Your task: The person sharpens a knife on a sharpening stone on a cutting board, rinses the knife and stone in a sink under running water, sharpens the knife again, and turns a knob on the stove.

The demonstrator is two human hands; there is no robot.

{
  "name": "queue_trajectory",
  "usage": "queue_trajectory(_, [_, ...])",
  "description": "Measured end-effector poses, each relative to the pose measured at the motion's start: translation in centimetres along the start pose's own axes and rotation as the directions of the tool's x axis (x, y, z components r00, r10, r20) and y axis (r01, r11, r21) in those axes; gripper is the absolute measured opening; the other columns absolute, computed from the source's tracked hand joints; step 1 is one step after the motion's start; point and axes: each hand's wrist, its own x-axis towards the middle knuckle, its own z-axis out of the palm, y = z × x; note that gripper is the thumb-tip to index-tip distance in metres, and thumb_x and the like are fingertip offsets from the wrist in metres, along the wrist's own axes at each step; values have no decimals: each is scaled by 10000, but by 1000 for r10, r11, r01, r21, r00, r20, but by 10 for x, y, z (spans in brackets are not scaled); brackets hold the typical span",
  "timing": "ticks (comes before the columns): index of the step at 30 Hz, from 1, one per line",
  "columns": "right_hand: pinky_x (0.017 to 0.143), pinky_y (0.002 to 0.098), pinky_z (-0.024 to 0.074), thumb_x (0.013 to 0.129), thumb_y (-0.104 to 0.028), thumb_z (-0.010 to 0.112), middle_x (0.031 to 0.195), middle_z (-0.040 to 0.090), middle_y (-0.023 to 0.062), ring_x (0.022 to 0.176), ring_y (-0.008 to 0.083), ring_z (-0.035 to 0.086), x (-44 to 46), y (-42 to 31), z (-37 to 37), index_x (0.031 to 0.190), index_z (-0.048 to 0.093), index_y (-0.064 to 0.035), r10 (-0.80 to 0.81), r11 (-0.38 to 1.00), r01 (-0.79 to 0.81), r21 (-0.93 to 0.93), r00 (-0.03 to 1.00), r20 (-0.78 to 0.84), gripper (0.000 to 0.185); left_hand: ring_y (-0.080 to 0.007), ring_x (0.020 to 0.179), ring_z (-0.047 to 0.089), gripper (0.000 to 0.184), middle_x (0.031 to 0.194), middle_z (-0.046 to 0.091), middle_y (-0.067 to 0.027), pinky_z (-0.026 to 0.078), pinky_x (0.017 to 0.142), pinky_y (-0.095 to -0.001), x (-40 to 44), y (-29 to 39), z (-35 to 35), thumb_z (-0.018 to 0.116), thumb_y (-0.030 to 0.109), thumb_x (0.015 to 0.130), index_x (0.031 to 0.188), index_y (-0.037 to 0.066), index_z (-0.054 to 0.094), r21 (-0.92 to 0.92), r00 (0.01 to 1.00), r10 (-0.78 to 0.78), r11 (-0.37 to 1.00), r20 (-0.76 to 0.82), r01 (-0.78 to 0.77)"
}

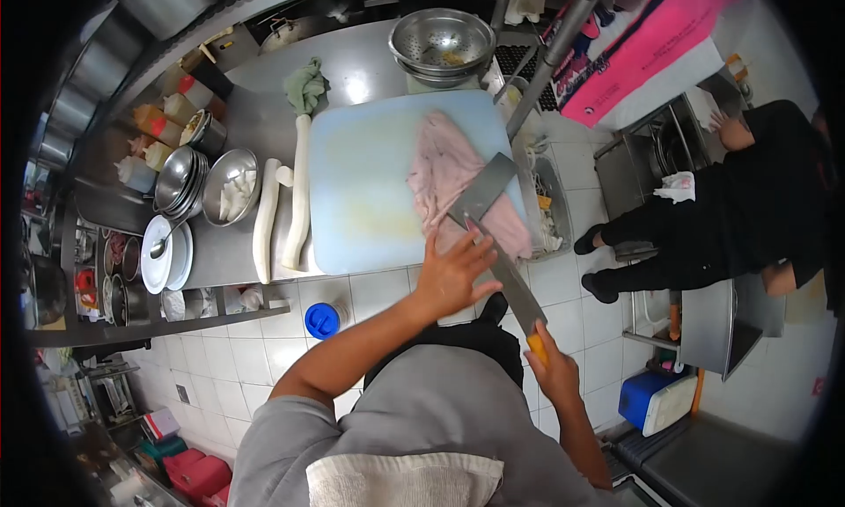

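In my right hand (554,371), the fingers wrap round the yellow handle of a long knife (519,291). Its blade slants up and left toward the cutting board. My left hand (453,274) is open, fingers spread, at the board's near edge beside the blade; whether it touches the blade I cannot tell. A broad cleaver blade (484,190) lies across a pinkish, wrinkled sheet of raw meat or skin (444,150). The cleaver's handle is not visible. Beneath them is the pale blue cutting board (356,186).
Left of the board lie long white peeled roots (301,190), a green cloth (306,86) and a steel bowl (231,186) with white pieces. Steel colanders (442,42) stand behind. A person in black (739,199) stands at the right. A blue-lidded container (323,320) is on the floor.
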Motion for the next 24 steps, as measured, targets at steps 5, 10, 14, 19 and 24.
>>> queue_trajectory(5, [685, 470, 515, 875, -350, 620, 911, 669, 200, 784, 394, 649, 79, -22, 15, 1423, 358, -286, 11, 1000, -10, -17, 999, 36, 611, -189, 1278, 460, 406, 1288, 574, -2, 237, 1014, -638, 38, -52, -8, 652, 461, 802, 1074, 160, 668, 111, 988, -150, 983, 31, 146])
queue_trajectory(10, [699, 492, 492, 886, -359, 603, 931, 656, 220, 827, 445, 617, 114, -43, 7, 1431, 326, -299, 19, 999, -16, -41, 996, 82, 615, -212, 1309, 429, 461, 1348, 529, -27, 231, 1005, -644, 47, -78, -8, 580, 472, 856, 1170, 136, 620, 184, 978, -189, 968, 83, 172])
queue_trajectory(14, [657, 425, 534, 858, -276, 664, 1052, 683, 105, 774, 339, 678, 4, -8, 3, 1437, 340, -288, 28, 998, -32, 59, 997, 69, 664, -201, 1275, 442, 493, 1268, 568, -30, 214, 1029, -644, -4, 0, -8, 641, 549, 764, 1036, 141, 682, 82, 999, -28, 996, 21, 26])
queue_trajectory(19, [694, 467, 515, 886, -374, 600, 958, 674, 185, 804, 395, 650, 94, -32, 14, 1421, 359, -283, -17, 1000, 18, -5, 995, 95, 594, -186, 1300, 436, 468, 1333, 542, -19, 257, 995, -639, 28, -62, -12, 654, 497, 790, 1131, 176, 648, 249, 989, -144, 958, -17, 143])
queue_trajectory(24, [731, 505, 490, 893, -419, 568, 890, 660, 222, 833, 450, 621, 147, -61, 15, 1409, 360, -309, -3, 1000, 3, -5, 995, 104, 567, -197, 1286, 451, 441, 1311, 561, -27, 277, 1005, -610, 62, -115, -24, 563, 478, 868, 1153, 152, 645, 269, 965, -259, 933, 48, 237])
